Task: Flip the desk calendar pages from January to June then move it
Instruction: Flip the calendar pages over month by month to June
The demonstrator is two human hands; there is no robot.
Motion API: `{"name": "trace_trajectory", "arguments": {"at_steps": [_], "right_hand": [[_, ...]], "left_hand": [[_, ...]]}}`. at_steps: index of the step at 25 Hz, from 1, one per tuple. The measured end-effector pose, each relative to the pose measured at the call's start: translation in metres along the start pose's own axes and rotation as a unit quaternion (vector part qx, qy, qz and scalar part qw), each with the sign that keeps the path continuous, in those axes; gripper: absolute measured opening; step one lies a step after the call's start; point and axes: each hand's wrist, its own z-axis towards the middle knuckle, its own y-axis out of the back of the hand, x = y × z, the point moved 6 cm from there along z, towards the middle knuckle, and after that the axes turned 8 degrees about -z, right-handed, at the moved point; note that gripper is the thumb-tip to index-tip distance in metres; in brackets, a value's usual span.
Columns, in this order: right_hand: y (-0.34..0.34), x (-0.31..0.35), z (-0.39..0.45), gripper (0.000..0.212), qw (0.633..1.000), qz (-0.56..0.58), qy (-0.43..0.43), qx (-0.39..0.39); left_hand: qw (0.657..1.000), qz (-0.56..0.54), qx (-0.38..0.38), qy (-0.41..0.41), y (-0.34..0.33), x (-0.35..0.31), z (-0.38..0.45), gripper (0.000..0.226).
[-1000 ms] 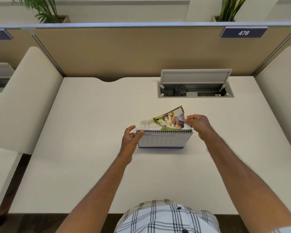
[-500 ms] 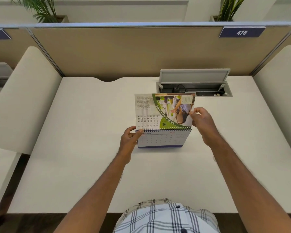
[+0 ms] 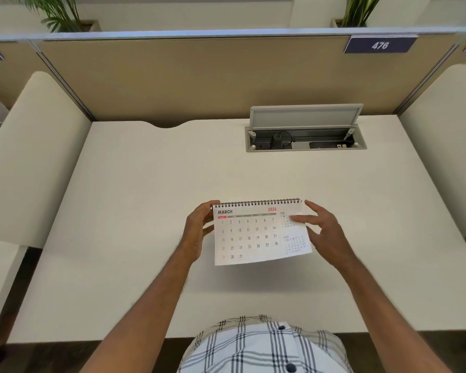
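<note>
Item: spiral-bound desk calendar point(image 3: 258, 232), near the front middle of a white desk point(image 3: 135, 200), facing the person; page on show reads MARCH 2026, with small FEB and APR grids at its right side. The page's lower edge appears lifted off the desk, casting a soft shadow beneath; whether the stand touches the surface cannot be told. Left hand point(image 3: 197, 230): curled around the calendar's left edge near the wire binding point(image 3: 256, 202), thumb in front, fingers behind, holding it. Right hand point(image 3: 322, 232): fingers spread and loose, one fingertip laid on the page by the FEB grid, nothing pinched. Surroundings: cable box point(image 3: 306, 138) set into the desk with its lid raised, well behind the calendar; tan partition point(image 3: 194, 79) carrying a plate numbered 476 point(image 3: 379, 44); potted plants above. Condition of task: judged about two pages in, three flips to June outstanding, the move not yet done. Risks: the spread right fingers could catch two sheets together and skip a month; a hasty pull could tear a page at the wire; a one-sided grip could let the stand tip or slide.
</note>
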Motion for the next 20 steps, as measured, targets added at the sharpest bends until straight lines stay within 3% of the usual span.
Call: {"name": "trace_trajectory", "arguments": {"at_steps": [3, 8, 11, 14, 17, 20], "right_hand": [[-0.01, -0.005, -0.005, 0.042, 0.996, -0.086, 0.03, -0.015], [-0.018, -0.005, -0.002, 0.041, 0.989, -0.13, 0.064, -0.027], [-0.007, -0.014, 0.005, 0.047, 0.996, 0.062, -0.05, -0.045], [0.005, -0.017, 0.021, 0.026, 0.97, 0.181, -0.143, -0.07], [0.004, -0.007, 0.044, 0.018, 0.966, 0.158, -0.204, -0.01], [-0.008, 0.001, 0.063, 0.058, 0.952, 0.079, -0.262, 0.139]], "left_hand": [[1.0, 0.018, -0.012, -0.02, -0.004, -0.001, -0.001, 0.032], [0.997, 0.036, -0.051, -0.051, -0.007, -0.003, 0.0, 0.015], [0.998, 0.026, -0.048, -0.04, -0.008, -0.004, 0.0, 0.011], [0.999, 0.011, -0.035, -0.014, -0.008, -0.005, 0.0, 0.014], [0.999, 0.003, -0.04, -0.003, -0.011, -0.004, -0.002, 0.013], [0.999, 0.006, -0.041, 0.003, -0.013, -0.005, -0.004, 0.011]]}}
